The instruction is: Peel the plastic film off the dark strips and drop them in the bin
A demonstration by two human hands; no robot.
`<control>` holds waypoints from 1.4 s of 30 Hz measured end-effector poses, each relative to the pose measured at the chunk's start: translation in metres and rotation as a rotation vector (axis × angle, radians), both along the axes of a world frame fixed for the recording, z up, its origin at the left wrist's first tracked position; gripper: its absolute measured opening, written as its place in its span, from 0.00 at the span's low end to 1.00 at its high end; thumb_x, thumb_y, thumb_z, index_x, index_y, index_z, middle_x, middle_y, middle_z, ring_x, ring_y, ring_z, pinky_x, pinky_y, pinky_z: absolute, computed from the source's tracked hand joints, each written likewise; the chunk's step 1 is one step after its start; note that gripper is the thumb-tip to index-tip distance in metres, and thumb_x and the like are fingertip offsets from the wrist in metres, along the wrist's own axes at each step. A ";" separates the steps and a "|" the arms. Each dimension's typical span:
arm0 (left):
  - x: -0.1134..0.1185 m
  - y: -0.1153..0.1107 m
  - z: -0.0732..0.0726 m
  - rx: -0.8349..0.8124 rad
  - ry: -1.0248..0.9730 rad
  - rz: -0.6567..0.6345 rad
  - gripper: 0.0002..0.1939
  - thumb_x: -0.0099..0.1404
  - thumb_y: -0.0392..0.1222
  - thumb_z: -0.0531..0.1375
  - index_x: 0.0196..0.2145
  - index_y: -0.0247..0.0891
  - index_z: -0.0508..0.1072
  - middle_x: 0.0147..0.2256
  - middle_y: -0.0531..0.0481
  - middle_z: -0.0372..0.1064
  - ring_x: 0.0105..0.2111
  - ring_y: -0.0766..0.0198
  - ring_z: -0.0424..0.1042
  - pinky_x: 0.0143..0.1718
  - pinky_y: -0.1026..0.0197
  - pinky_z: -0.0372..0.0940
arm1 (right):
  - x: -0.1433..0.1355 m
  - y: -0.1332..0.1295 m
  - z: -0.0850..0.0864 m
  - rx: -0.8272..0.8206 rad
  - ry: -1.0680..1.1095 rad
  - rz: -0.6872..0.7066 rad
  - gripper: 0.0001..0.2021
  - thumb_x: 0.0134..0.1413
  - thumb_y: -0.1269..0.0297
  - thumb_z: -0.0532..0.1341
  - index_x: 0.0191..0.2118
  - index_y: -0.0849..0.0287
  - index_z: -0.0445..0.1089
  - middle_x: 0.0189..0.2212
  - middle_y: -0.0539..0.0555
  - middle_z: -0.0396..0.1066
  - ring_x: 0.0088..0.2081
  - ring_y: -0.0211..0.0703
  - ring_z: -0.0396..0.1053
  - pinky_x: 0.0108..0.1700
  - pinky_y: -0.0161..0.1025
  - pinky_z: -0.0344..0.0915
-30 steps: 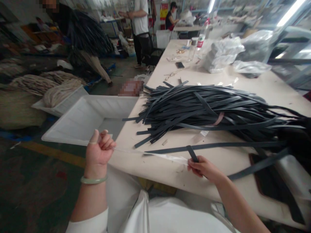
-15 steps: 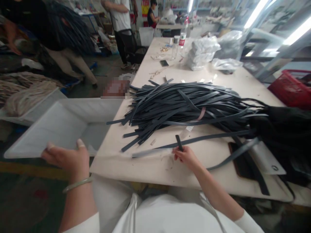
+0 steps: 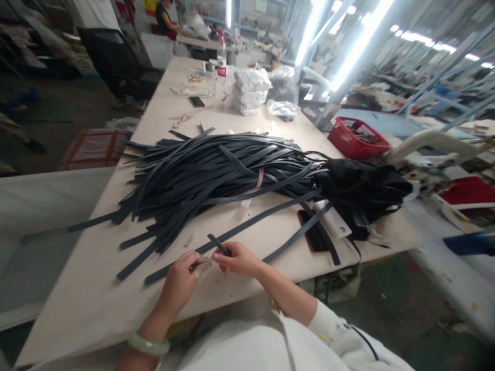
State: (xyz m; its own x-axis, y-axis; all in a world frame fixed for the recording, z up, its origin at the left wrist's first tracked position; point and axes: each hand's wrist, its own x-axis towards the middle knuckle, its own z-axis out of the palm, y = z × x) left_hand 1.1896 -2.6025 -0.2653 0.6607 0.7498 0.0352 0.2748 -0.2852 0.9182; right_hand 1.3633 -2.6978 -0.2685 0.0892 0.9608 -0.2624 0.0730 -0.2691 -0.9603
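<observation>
A long beige worktable is running from the person toward 12 o'clock in a big workshop, with bright tube lights shining at 1 o'clock. A wide pile of dark flat straps is lying across the middle of the table, its loose ends fanning toward 9 o'clock. The near table edge is staying bare at 7 o'clock, with smooth matte surface. At 2 o'clock a red plastic basket is standing beyond the far edge, and white plastic bags are sitting at 12 o'clock.

The left hand and right hand are meeting close together at 6 o'clock. The right hand is pinching the end of one long dark strap; the left fingers are closing on a small pale piece, too blurred to name.
</observation>
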 end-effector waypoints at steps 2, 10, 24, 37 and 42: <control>-0.003 -0.001 0.000 -0.027 -0.004 0.026 0.07 0.55 0.40 0.66 0.22 0.40 0.74 0.23 0.51 0.68 0.28 0.61 0.66 0.32 0.62 0.59 | 0.004 -0.005 0.001 0.017 0.011 -0.083 0.23 0.62 0.45 0.53 0.40 0.61 0.71 0.21 0.46 0.64 0.20 0.30 0.55 0.24 0.31 0.54; -0.009 -0.003 -0.018 -0.375 -0.051 0.057 0.17 0.61 0.53 0.60 0.23 0.37 0.69 0.16 0.59 0.54 0.17 0.71 0.51 0.20 0.65 0.45 | 0.021 -0.023 0.000 0.024 -0.214 -0.113 0.22 0.60 0.43 0.55 0.27 0.58 0.62 0.19 0.45 0.57 0.21 0.33 0.57 0.24 0.32 0.55; -0.002 -0.011 -0.016 -0.457 -0.128 0.004 0.20 0.46 0.49 0.73 0.30 0.35 0.73 0.28 0.50 0.71 0.30 0.64 0.67 0.33 0.62 0.61 | -0.016 -0.002 0.006 -0.012 -0.237 -0.151 0.14 0.50 0.52 0.62 0.26 0.59 0.66 0.18 0.45 0.54 0.22 0.33 0.49 0.24 0.35 0.47; -0.009 -0.005 -0.013 -0.331 -0.107 0.019 0.28 0.62 0.64 0.56 0.20 0.37 0.67 0.18 0.56 0.54 0.22 0.68 0.52 0.27 0.61 0.50 | 0.000 -0.014 0.010 0.007 -0.001 -0.177 0.28 0.62 0.38 0.45 0.35 0.58 0.68 0.18 0.44 0.49 0.19 0.35 0.48 0.22 0.35 0.49; -0.013 -0.004 -0.017 -0.354 -0.121 0.014 0.28 0.62 0.66 0.56 0.21 0.37 0.67 0.18 0.57 0.53 0.21 0.69 0.51 0.26 0.62 0.49 | 0.006 -0.020 0.024 0.156 -0.496 -0.071 0.19 0.65 0.51 0.51 0.26 0.57 0.62 0.21 0.48 0.57 0.25 0.37 0.55 0.29 0.36 0.52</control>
